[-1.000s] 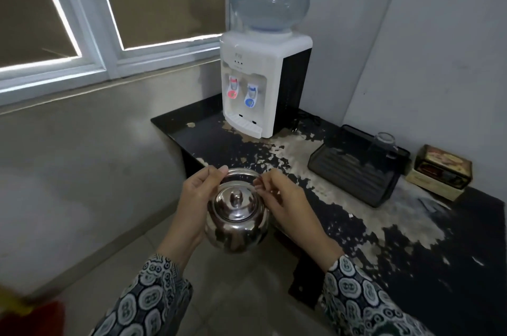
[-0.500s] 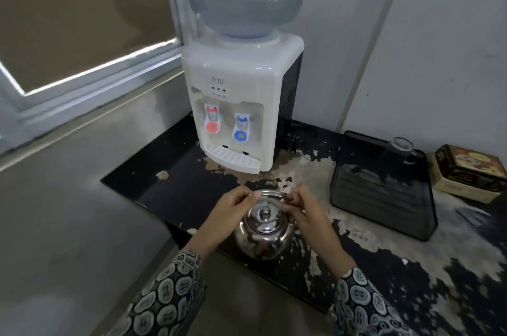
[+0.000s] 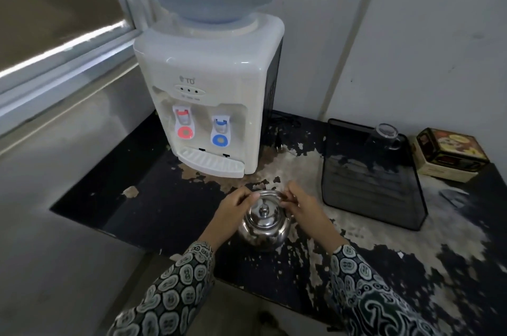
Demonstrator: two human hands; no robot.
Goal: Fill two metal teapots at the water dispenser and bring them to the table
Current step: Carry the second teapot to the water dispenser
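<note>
We hold one lidded teapot [image 3: 264, 223] by its handle, left hand [image 3: 230, 215] and right hand [image 3: 306, 211] fingers pinched shut on it, low over the worktop [image 3: 153, 206] before the water dispenser [image 3: 211, 94]. Filling hasn't begun, we judge; no second teapot shows.

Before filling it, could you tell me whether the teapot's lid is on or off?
On: the knobbed lid sits atop the teapot.

walls [image 3: 439, 34]: pale grey | window [image 3: 63, 42]: left, daylight at sill | counter [image 3: 137, 212]: black, peeling
</note>
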